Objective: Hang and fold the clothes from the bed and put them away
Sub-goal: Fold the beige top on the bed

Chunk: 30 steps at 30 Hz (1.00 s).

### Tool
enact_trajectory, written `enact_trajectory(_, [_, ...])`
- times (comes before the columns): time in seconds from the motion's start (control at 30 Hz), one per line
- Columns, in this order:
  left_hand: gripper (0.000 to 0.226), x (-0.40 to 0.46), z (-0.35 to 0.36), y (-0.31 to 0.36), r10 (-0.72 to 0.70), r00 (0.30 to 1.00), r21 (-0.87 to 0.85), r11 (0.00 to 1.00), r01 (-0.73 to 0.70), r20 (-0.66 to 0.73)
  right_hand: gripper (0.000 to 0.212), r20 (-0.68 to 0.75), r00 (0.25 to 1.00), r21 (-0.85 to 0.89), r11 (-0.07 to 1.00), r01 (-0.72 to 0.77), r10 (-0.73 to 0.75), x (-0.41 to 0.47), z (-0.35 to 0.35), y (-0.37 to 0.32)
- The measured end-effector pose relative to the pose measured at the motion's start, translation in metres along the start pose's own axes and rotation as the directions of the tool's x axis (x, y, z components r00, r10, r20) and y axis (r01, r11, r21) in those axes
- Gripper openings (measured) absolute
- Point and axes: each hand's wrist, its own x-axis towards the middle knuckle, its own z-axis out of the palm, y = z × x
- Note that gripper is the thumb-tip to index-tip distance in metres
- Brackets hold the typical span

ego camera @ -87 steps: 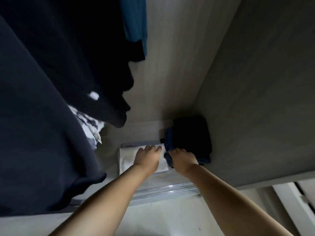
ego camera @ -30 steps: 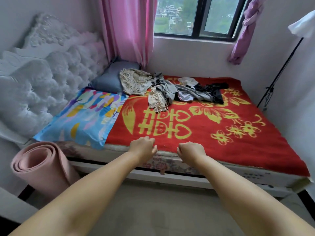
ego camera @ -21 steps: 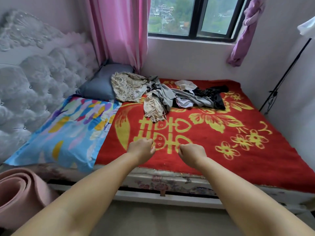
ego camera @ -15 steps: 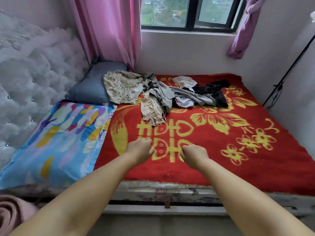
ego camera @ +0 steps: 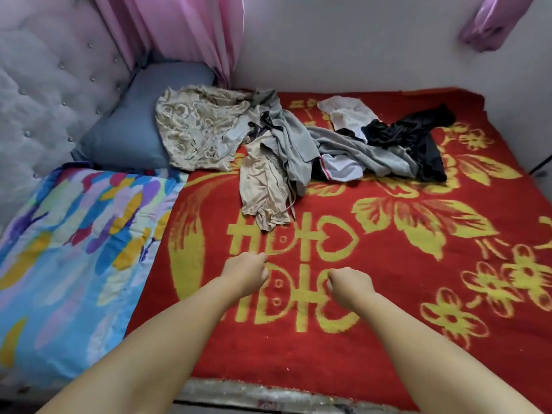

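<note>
- While both arms are stretched forward over the bed, the left hand (ego camera: 245, 274) is held with its fingers curled into a loose fist, and nothing is gripped in it.
- The right hand (ego camera: 349, 285) is curled the same way just beside it, with nothing pinched between its fingers; the two fists are kept apart by a narrow gap.
- Both hands are seen above the yellow pattern on the red blanket (ego camera: 388, 339), well short of the clothes.
- The clothes are heaped at the far side of the bed, near the wall (ego camera: 343, 49), and are touched by neither hand.
- A beige patterned garment (ego camera: 197, 130) is spread partly over the blue-grey pillow (ego camera: 128, 135).
- A grey garment (ego camera: 298, 144) is tangled in the middle of the heap, with a tan piece (ego camera: 263, 192) trailing from it toward the hands.
- A white piece (ego camera: 343, 110) is laid nearest the wall, and a black garment (ego camera: 418, 141) is bunched at the right end of the heap.
- A quilt (ego camera: 68, 249) in blue with coloured patches is spread on the left part of the bed, beside the tufted headboard (ego camera: 44, 85).
- A pink curtain (ego camera: 179, 31) is hung behind the pillow.
</note>
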Motion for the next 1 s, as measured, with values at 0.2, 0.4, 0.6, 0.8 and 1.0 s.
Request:
enact_trajectory(0.2, [0.031,0.119,0.016,-0.002,-0.054,0.997,-0.084,0.995,0.058,0.053,0.024,0.077,0.993,0.019,0.996,0.091,-0.092,0.138,0.006,0.015])
enact_trajectory(0.4, [0.034,0.206,0.060,-0.028,-0.082,0.993,-0.057,0.995,0.088,0.090,0.023,0.026,0.997,0.193,0.978,0.073,-0.079,0.238,0.053,-0.010])
enact_trajectory(0.6, [0.057,0.290,0.112,-0.062,-0.053,0.995,0.073,0.996,0.059,-0.081,0.059,0.051,0.986,0.252,0.958,0.140,-0.157,0.306,0.135,-0.014])
enact_trajectory(0.8, [0.092,0.343,0.146,-0.080,-0.097,0.993,0.096,0.991,0.091,0.060,0.059,-0.040,0.980,0.118,0.973,0.200,-0.196,0.311,0.176,-0.011])
enact_trajectory(1.0, [0.036,0.378,0.141,-0.089,-0.092,0.981,-0.196,0.979,0.057,-0.171,0.056,-0.080,0.981,0.092,0.979,0.182,-0.175,0.315,0.181,-0.008])
